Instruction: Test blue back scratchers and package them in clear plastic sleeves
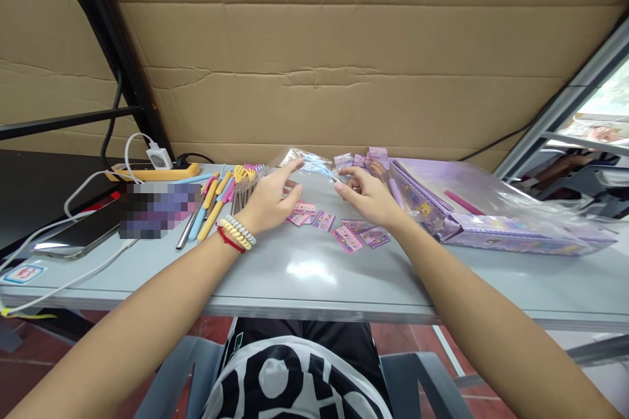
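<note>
Both my hands are raised over the grey table (314,275) and pinch a small clear plastic bag (307,160) with something light blue inside. My left hand (270,200), with bead bracelets at the wrist, grips the bag's left side between thumb and fingers. My right hand (368,196) pinches its right end. Below the hands lie several small pink and purple cards (346,232), flat on the table. Pink, yellow and blue pens (211,206) lie in a row to the left of my left hand.
A purple printed box in clear wrap (491,222) lies at the right. A phone (83,236), white cables and a yellow power strip (157,173) are at the left. A cardboard wall (344,78) stands behind the table. Small purple packets (368,158) sit at the back.
</note>
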`<act>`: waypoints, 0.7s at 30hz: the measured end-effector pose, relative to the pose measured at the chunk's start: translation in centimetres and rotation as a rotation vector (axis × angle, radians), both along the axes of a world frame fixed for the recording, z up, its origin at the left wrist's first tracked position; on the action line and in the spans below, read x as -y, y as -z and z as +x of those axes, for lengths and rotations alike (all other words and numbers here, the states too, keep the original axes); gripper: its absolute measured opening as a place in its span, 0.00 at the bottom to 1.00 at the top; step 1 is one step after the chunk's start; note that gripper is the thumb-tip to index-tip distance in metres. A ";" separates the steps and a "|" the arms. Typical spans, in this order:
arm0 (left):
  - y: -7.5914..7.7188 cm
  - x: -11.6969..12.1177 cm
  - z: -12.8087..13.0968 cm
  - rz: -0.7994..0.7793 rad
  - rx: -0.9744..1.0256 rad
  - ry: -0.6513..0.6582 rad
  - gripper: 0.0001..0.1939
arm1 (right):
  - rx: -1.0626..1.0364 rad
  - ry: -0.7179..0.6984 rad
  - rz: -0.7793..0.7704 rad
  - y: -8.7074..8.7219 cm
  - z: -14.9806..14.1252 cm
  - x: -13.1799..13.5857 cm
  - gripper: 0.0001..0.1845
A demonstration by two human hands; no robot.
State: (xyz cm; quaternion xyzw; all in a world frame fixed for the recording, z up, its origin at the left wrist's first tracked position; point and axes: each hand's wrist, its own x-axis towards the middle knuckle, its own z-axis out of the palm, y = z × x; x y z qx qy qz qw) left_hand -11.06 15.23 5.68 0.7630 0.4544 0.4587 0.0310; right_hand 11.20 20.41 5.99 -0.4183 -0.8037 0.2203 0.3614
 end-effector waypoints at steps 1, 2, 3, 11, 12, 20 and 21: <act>0.0 0.0 0.0 -0.005 -0.015 0.019 0.25 | -0.007 -0.002 0.006 0.0 0.0 0.0 0.33; 0.1 0.0 0.0 -0.015 -0.018 0.028 0.26 | -0.017 0.001 0.011 0.0 0.0 -0.1 0.34; 0.1 -0.1 -0.1 -0.023 -0.016 0.030 0.27 | -0.024 0.007 0.017 0.1 0.0 -0.1 0.35; -0.3 0.4 0.0 -0.077 -0.134 -0.133 0.33 | 0.131 0.032 0.180 0.0 0.3 -0.2 0.38; -0.4 0.5 0.1 -0.099 -0.166 -0.150 0.33 | 0.133 0.039 0.193 0.1 0.4 -0.3 0.38; -0.6 0.7 0.0 0.188 -0.371 -0.395 0.28 | 0.192 0.042 0.240 0.2 0.6 -0.6 0.36; -0.6 0.7 -0.1 0.239 -0.413 -0.405 0.30 | 0.208 0.035 0.246 0.2 0.6 -0.5 0.35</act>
